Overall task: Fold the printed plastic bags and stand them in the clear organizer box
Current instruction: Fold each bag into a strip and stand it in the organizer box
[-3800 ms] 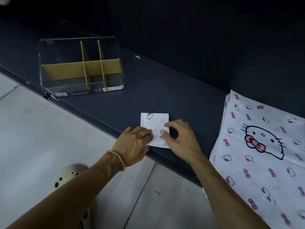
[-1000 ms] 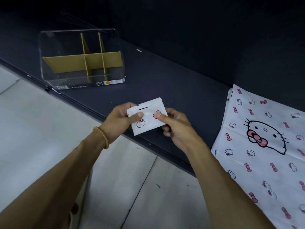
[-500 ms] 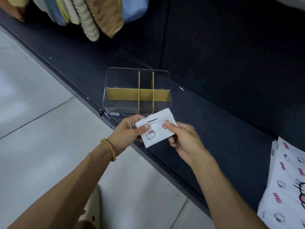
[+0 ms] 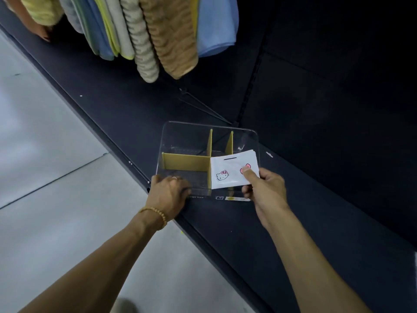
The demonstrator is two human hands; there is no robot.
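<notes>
Dark shelf (image 4: pixel 293 222): folded bag (image 4: pixel 232 171) over clear organizer box (image 4: pixel 180 141).

You had one view only, from the camera on your head, so no second view shared the scene. It looked forward and steeply down from above your forearms, close enough that both arms ran in from the bottom edge. The box (image 4: pixel 209 154) on the dark shelf (image 4: pixel 293 211) sat near the middle, the floor (image 4: pixel 45 177) filled the left, and hanging towels (image 4: pixel 158 30) crossed the top edge.
</notes>
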